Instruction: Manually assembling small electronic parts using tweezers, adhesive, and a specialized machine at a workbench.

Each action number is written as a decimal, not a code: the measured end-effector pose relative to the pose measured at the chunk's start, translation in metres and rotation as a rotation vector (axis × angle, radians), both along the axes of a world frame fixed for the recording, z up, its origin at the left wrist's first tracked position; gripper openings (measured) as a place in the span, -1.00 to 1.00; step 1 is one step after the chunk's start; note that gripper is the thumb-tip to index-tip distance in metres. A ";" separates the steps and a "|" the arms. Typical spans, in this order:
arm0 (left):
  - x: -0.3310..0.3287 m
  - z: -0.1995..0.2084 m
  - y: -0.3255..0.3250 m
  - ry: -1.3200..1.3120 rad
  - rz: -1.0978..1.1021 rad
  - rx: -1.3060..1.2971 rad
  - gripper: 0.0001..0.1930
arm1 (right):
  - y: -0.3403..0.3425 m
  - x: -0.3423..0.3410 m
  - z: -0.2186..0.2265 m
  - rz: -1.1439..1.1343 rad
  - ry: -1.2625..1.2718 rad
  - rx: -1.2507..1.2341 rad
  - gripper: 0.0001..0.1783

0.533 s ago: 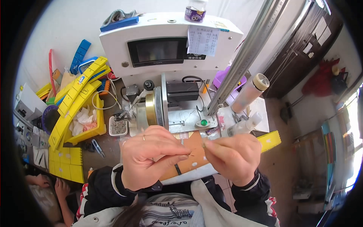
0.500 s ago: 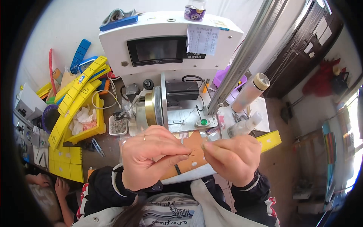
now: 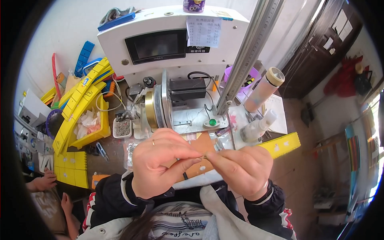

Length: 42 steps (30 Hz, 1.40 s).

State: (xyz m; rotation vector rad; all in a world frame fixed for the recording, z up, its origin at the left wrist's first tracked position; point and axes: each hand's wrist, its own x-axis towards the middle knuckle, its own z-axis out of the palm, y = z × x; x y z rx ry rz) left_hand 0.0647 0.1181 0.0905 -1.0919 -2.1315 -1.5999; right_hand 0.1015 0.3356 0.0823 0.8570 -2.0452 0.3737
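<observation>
6 o'clock from machine (image 3: 176, 69), left hand (image 3: 162, 165) and right hand (image 3: 243, 170) pinched tip-to-tip, contents unclear; seemingly delicate fingerwork, steadiness wanted next

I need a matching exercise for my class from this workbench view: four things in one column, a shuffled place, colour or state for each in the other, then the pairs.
Column one
1. Left hand
2. Grey cloth
3. Yellow bin
4. Round button

Column two
A. Holding crumpled pale material
B. Green
C. Wearing a ring
D. On top of the white machine

Pairs: 1-C, 2-D, 3-A, 4-B
</observation>
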 end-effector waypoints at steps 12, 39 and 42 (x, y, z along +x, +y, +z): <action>0.014 -0.016 -0.048 0.177 0.140 0.066 -0.92 | 0.111 0.119 -0.023 -0.072 -1.216 -1.068 -0.88; 0.058 -0.085 0.083 0.098 -0.430 -0.099 -0.80 | 0.050 0.147 -0.080 0.032 -1.199 -1.116 -0.91; 0.056 -0.090 0.096 0.068 -0.457 -0.099 -0.82 | 0.059 0.148 -0.083 0.015 -1.206 -1.069 -0.93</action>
